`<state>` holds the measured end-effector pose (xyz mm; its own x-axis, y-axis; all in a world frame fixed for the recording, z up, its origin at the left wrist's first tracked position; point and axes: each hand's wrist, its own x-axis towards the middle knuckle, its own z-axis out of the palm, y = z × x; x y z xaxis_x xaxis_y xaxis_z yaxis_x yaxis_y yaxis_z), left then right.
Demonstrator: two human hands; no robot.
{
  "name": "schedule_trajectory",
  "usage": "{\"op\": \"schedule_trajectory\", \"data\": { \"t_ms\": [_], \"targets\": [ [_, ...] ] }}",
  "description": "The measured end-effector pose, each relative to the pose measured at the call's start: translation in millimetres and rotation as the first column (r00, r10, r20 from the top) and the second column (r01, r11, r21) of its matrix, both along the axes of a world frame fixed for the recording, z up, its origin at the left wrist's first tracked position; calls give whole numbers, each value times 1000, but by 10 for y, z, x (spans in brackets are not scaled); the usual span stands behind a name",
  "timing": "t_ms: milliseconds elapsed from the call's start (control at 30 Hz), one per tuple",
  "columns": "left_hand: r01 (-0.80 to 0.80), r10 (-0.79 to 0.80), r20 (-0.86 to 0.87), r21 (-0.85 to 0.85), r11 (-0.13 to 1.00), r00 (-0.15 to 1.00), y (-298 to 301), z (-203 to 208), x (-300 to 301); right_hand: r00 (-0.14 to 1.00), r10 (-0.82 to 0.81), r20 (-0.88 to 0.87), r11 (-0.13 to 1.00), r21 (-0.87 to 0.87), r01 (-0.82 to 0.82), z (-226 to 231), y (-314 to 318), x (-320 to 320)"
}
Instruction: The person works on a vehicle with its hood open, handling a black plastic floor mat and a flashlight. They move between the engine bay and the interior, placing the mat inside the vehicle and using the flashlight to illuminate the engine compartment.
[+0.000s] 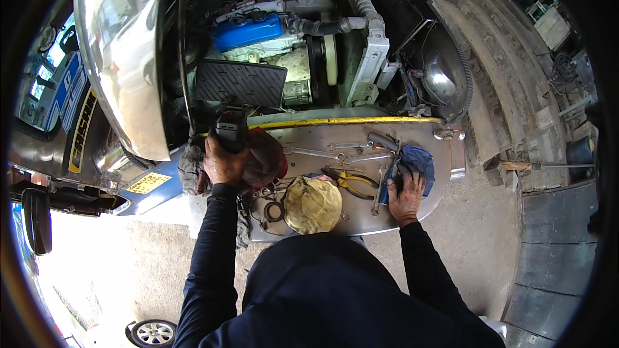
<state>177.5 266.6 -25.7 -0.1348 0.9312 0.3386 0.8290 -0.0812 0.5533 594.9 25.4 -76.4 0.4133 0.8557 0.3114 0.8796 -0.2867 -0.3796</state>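
Dark clothing [322, 296] is filling the foreground, both sleeves reaching toward a metal worktop [445, 171]. At its left end, by the open car front, a black power tool [231, 130] is standing with its blocky end up. The left hand [224, 164] is closing around it, though its fingertips are mostly hiding behind the body. That tool is probably weighing heavy and feeling stiff, its bulk calling for a full-palm hold on the narrower part — greasy skin could be making it slippery.

The right hand [406, 200] is resting on a blue cloth [418, 160], fingers slightly spread; whether they are pinching anything is not showing. The cloth is looking light, soft and easy to bunch anywhere.

Beside the tool a dark red cloth [265, 154] is lying crumpled; farther right, wrenches [316, 153] and yellow-handled pliers [358, 185] are lying between the hands. Beyond, an engine's blue cover [248, 32] is showing.
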Motion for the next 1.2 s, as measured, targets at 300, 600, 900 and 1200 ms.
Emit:
{"op": "schedule_trajectory", "data": {
  "t_ms": [300,600,900,1200],
  "targets": [
    [-6,6,3,-19,1000,1000,51,-6,3,1000,-5,18,1000,9,5,35,46,-14],
    [-24,24,-10,-12,1000,1000,62,50,56,1000,-12,16,1000,0,12,49,84,-10],
    [-27,27,-4,-42,999,1000,96,72,54,1000,-19,-5,1000,-19,19,71,104,-9],
    [29,-29,-30,-14,1000,999,160,174,54,998,21,61,999,28,-23,56,145,14]
  ]
}}
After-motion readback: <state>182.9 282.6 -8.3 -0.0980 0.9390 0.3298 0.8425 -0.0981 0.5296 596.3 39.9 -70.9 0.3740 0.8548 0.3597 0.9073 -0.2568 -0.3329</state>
